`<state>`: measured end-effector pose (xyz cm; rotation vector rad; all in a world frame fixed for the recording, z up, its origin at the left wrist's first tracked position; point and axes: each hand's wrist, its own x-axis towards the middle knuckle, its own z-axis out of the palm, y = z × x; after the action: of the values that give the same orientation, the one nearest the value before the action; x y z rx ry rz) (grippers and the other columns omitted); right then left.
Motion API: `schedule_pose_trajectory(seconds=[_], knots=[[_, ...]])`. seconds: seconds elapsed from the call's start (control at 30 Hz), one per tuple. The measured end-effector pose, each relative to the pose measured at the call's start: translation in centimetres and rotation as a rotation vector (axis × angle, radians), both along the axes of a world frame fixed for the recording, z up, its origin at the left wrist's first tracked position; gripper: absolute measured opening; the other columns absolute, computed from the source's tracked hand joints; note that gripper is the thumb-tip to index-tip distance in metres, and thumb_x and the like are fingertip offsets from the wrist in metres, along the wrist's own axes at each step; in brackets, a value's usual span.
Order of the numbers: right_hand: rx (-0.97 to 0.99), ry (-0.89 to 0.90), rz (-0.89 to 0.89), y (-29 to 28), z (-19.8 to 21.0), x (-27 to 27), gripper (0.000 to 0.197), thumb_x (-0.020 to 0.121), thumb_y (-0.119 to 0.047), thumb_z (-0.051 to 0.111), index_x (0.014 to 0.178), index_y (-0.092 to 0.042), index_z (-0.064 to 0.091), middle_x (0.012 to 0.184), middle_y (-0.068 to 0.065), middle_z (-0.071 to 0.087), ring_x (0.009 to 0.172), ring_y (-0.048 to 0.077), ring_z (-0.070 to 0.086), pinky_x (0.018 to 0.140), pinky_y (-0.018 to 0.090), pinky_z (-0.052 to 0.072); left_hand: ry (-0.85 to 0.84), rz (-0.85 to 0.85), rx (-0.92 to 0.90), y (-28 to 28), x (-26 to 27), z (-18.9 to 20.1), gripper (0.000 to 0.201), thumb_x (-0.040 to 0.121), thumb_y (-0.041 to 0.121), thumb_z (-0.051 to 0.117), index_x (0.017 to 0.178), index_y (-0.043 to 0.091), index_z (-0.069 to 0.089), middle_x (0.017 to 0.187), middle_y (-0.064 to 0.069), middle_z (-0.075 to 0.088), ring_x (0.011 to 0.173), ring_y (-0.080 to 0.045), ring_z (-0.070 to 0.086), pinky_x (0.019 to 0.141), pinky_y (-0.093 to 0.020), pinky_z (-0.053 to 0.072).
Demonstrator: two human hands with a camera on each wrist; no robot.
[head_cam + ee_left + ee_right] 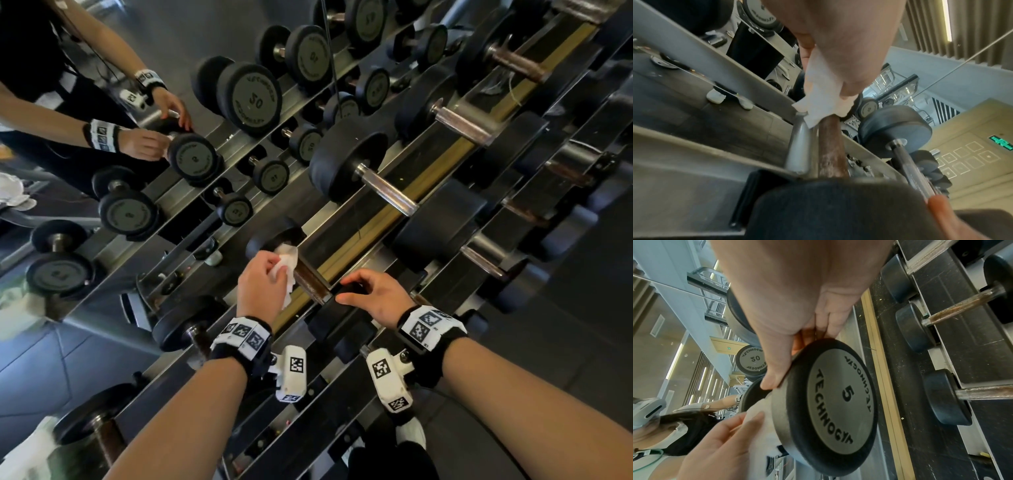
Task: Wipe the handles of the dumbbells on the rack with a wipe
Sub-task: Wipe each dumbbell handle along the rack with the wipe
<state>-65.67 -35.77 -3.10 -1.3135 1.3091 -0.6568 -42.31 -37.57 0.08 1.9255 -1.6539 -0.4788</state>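
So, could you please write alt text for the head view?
The left hand wraps a white wipe around a rusty dumbbell handle on the rack, while the right hand grips its near weight. A mirror behind reflects more dumbbells.

The dumbbell (pixel 308 277) lay across the rack (pixel 387 219), its handle (pixel 310 282) between both hands. The left hand (pixel 262 284) with the wipe (pixel 287 263) sat at its ten o'clock end, the right hand (pixel 373 296) at four o'clock on the near head (pixel 838 402). More dumbbells (pixel 363 171) lay toward one o'clock
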Motion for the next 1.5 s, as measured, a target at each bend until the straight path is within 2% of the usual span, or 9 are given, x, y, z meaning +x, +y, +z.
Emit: schedule_pose_trajectory(seconds=[0.2, 0.37, 0.53, 0.73, 0.87, 1.07, 1.3, 1.4, 1.5], knots=[[0.009, -0.012, 0.008, 0.1, -0.1, 0.0, 0.025, 0.077, -0.037, 0.082, 0.098, -0.036, 0.067, 0.094, -0.015, 0.067, 0.091, 0.002, 0.062, 0.076, 0.017, 0.042, -0.200, -0.330, -0.005, -0.4, -1.1, -1.7, 0.010, 0.087, 0.021, 0.067, 0.094, 0.024, 0.060, 0.107, 0.008, 0.052, 0.096, -0.009, 0.040, 0.089, -0.030, 0.042], [0.012, -0.023, 0.011, 0.1, -0.1, -0.1, 0.026, 0.077, -0.038, 0.081, 0.099, -0.036, 0.067, 0.093, -0.017, 0.067, 0.089, -0.003, 0.061, 0.072, 0.012, 0.040, -0.250, -0.555, 0.045, -0.7, -0.6, -1.4, 0.025, 0.084, 0.021, 0.072, 0.109, 0.024, 0.066, 0.138, 0.009, 0.055, 0.135, -0.012, 0.040, 0.114, -0.035, 0.032], [0.001, -0.013, 0.020, 0.1, -0.2, -0.2, 0.026, 0.077, -0.042, 0.080, 0.099, -0.040, 0.066, 0.095, -0.018, 0.067, 0.090, -0.004, 0.060, 0.073, 0.013, 0.040, -0.408, -0.766, -0.013, 0.1, 0.3, -1.0, 0.048, 0.082, 0.008, 0.069, 0.129, 0.017, 0.062, 0.137, -0.003, 0.059, 0.134, -0.017, 0.044, 0.116, -0.036, 0.031], [0.015, -0.033, 0.033, -0.1, -0.6, -0.3, 0.027, 0.077, -0.041, 0.081, 0.100, -0.038, 0.067, 0.096, -0.017, 0.069, 0.093, 0.000, 0.063, 0.079, 0.019, 0.045, -0.835, -0.516, -0.009, -0.9, 1.8, -0.3, 0.068, 0.083, 0.015, 0.059, 0.145, 0.035, 0.039, 0.143, 0.013, 0.051, 0.122, -0.016, 0.047, 0.099, -0.039, 0.031], [0.004, -0.029, 0.042, -0.1, -0.7, -0.4, 0.027, 0.077, -0.042, 0.080, 0.100, -0.038, 0.067, 0.096, -0.017, 0.068, 0.093, 0.000, 0.063, 0.080, 0.019, 0.046, -0.736, -0.343, 0.048, -0.3, 0.7, -0.9, 0.067, 0.088, 0.013, 0.053, 0.148, 0.035, 0.034, 0.152, 0.016, 0.039, 0.112, -0.016, 0.046, 0.092, -0.036, 0.033], [-0.002, -0.008, 0.047, -0.1, -0.6, -0.4, 0.025, 0.077, -0.046, 0.079, 0.098, -0.042, 0.065, 0.095, -0.019, 0.067, 0.092, -0.002, 0.062, 0.077, 0.018, 0.044, -0.651, -0.582, 0.042, 2.5, -0.2, -3.0, 0.080, 0.080, 0.017, 0.068, 0.147, 0.041, 0.032, 0.150, 0.019, 0.037, 0.110, -0.014, 0.044, 0.091, -0.036, 0.039], [0.009, -0.028, 0.052, 0.0, -0.6, -0.4, 0.026, 0.078, -0.043, 0.078, 0.100, -0.039, 0.065, 0.099, -0.016, 0.067, 0.098, 0.002, 0.062, 0.084, 0.023, 0.048, -0.500, -0.333, 0.124, -0.8, 0.0, -1.8, 0.063, 0.090, 0.012, 0.038, 0.148, 0.037, 0.034, 0.151, 0.014, 0.040, 0.097, -0.016, 0.044, 0.083, -0.033, 0.039], [0.007, -0.031, 0.036, 0.1, -0.6, -0.3, 0.028, 0.078, -0.042, 0.079, 0.103, -0.036, 0.066, 0.100, -0.014, 0.068, 0.099, 0.005, 0.062, 0.088, 0.027, 0.049, -0.473, -0.498, 0.179, 2.1, -1.6, -2.9, 0.060, 0.086, 0.028, 0.048, 0.142, 0.044, 0.034, 0.142, 0.012, 0.048, 0.109, -0.016, 0.047, 0.093, -0.039, 0.039], [0.006, -0.027, 0.036, 0.1, -0.5, -0.3, 0.030, 0.079, -0.039, 0.079, 0.106, -0.032, 0.066, 0.102, -0.013, 0.067, 0.101, 0.007, 0.062, 0.091, 0.030, 0.050, -0.505, -0.648, 0.221, 2.9, -1.5, -2.5, 0.066, 0.078, 0.049, 0.038, 0.144, 0.049, 0.030, 0.147, 0.022, 0.040, 0.111, -0.010, 0.039, 0.086, -0.033, 0.030]])
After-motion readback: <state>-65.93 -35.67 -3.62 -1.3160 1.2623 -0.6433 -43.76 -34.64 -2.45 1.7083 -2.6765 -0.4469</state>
